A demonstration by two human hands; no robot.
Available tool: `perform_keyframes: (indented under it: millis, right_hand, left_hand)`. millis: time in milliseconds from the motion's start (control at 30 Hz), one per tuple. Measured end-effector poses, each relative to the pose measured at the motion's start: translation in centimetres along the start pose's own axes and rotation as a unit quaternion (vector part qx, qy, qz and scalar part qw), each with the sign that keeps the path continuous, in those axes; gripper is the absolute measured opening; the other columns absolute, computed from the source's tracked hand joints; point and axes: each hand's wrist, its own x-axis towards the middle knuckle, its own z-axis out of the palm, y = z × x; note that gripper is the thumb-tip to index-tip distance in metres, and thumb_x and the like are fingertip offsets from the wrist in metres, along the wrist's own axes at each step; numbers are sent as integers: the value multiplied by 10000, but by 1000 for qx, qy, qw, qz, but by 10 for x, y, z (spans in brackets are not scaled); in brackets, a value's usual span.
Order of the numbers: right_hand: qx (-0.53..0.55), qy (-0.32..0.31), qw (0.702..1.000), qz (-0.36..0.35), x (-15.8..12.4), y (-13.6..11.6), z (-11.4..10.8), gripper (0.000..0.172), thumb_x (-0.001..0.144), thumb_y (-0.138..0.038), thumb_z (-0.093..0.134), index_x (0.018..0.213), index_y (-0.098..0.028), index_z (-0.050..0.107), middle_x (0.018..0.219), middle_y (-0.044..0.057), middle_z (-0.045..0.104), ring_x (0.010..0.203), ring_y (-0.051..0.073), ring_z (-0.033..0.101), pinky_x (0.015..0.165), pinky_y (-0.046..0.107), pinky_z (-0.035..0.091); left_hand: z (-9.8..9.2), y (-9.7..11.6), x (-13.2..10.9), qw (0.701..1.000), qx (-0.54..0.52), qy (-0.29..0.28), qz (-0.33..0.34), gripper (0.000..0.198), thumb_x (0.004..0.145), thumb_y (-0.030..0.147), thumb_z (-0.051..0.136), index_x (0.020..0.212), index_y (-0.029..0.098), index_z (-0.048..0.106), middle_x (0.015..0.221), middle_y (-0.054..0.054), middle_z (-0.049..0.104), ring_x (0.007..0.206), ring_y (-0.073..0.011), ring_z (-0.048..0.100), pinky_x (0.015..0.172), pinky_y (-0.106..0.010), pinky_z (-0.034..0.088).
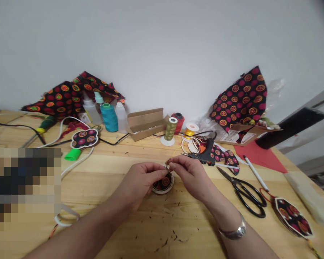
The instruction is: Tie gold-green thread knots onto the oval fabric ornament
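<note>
A small round hoop (164, 190) with a pale rim holds dark fabric with a red and orange circle pattern. It rests on or just above the wooden table. My left hand (144, 177) is closed on the hoop's upper left edge, thumb and fingers pressed together. At the top of the hoop, the fingertips of my right hand (185, 173) pinch a tiny brownish piece, too small to name. The two hands' fingertips nearly meet there, and they hide part of the hoop's upper edge.
Black-handled scissors (247, 194) lie right of my hands, near a white pen (256, 174) and an octagonal fabric piece (293, 217). Behind stand an olive thread cone (170, 129), a cardboard box (146, 126) and a teal spool (109, 118). Dark scraps dot the table's front.
</note>
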Motion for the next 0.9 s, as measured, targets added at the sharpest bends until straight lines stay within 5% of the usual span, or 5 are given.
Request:
perform_keyframes:
  millis: [467, 600, 700, 800, 900]
  right_hand:
    - [-236, 42, 963, -120, -19, -13, 5, 198, 857, -229, 468, 698, -183, 576, 603, -4, 581, 539, 102, 485, 511, 232, 310]
    - [-364, -28, 889, -278, -24, -10, 18, 188, 837, -166, 454, 678, -167, 554, 600, 19, 575, 562, 135, 486, 528, 276, 290]
    - [-394, -73, 845, -355, -25, -8, 22, 154, 780, -78, 463, 689, -155, 560, 607, 22, 565, 565, 144, 465, 538, 293, 305]
    - [-279, -93, 883, -365, -26, -13, 17, 198, 800, -190, 501, 611, -158, 547, 629, 24, 555, 600, 139, 481, 570, 284, 361]
    - [-70, -4, 958, -279, -22, -17, 10, 178, 829, -195, 491, 682, -156, 583, 823, 49, 583, 754, 131, 538, 687, 258, 419]
  left_hand:
    - [-2, -1, 4, 994, -104, 39, 1, 87, 672, 206, 662, 647, 138, 614, 512, 24, 623, 358, -29, 404, 355, -148, 242]
    - [-6, -4, 7, 985, -168, -4, -35, 88, 704, 190, 634, 660, 136, 580, 595, -12, 645, 442, -65, 520, 394, -145, 327]
    - [-8, -6, 9, 978, -200, -32, -39, 85, 706, 175, 645, 682, 129, 578, 585, -4, 627, 360, -11, 403, 346, -119, 231]
    - [-8, -6, 10, 969, -238, -54, -43, 96, 708, 160, 647, 667, 131, 565, 534, 24, 580, 345, -3, 379, 336, -111, 212]
    - [-7, -5, 8, 966, -252, -55, -39, 103, 700, 148, 655, 669, 135, 558, 515, 31, 559, 377, -20, 416, 358, -114, 248]
